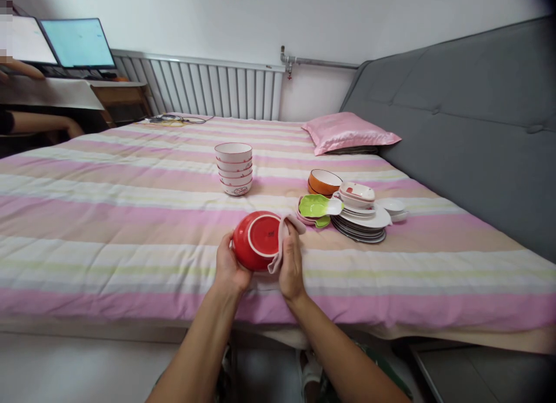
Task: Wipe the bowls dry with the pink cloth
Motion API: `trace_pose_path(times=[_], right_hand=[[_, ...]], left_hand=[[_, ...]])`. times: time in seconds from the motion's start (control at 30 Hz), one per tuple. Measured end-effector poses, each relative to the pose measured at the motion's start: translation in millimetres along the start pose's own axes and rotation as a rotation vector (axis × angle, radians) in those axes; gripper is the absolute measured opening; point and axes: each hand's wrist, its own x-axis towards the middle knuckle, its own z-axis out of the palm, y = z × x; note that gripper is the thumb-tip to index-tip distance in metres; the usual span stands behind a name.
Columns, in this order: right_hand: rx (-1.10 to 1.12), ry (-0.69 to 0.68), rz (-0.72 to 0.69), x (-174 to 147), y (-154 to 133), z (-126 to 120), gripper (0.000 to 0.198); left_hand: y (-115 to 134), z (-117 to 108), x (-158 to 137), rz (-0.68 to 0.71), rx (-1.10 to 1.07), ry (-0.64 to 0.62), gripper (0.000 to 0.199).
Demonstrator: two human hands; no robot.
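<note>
A red bowl (pixel 264 234) is tilted on its side above the bed's near edge, its underside with a pale foot ring facing me. My left hand (pixel 231 265) grips the bowl's left side, fingers wrapped behind it. On the other side my right hand (pixel 292 263) is closed on a pale pinkish cloth (pixel 282 241), pressing it against the bowl's right side. Beyond the bowl stands a stack of white bowls (pixel 234 170) with red rims. To the right lie a green leaf-shaped dish (pixel 319 206), orange bowls (pixel 324 183) and a pile of plates (pixel 362 232) with small dishes on top.
The striped bedsheet (pixel 130 218) covers the bed. A pink pillow (pixel 350 131) lies by the grey headboard (pixel 456 102). Cables (pixel 178 120) lie at the far edge, before a radiator (pixel 208 87). At far left a person's arm (pixel 26 69) rests at a desk with monitors (pixel 78 44).
</note>
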Motion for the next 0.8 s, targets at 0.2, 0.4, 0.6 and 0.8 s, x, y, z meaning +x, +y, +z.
trace_pose_path(times=[0.2, 0.4, 0.6, 0.8], right_hand=[[0.121, -0.002, -0.021, 2.3, -9.0, -1.5, 0.046], [0.129, -0.028, -0.020, 5.2, -12.0, -3.4, 0.045], [0.192, -0.048, 0.008, 10.2, -8.5, -4.5, 0.045], [0.265, -0.128, 0.085, 19.4, -5.8, -10.7, 0.039]], left_hand=[[8.5, -2.4, 2.0, 0.003, 0.082, -0.067, 0.015], [13.6, -6.2, 4.1, -0.028, 0.140, -0.092, 0.012], [15.6, -5.8, -0.2, -0.056, 0.201, -0.087, 0.013], [17.5, -6.0, -0.7, -0.043, 0.260, -0.106, 0.010]])
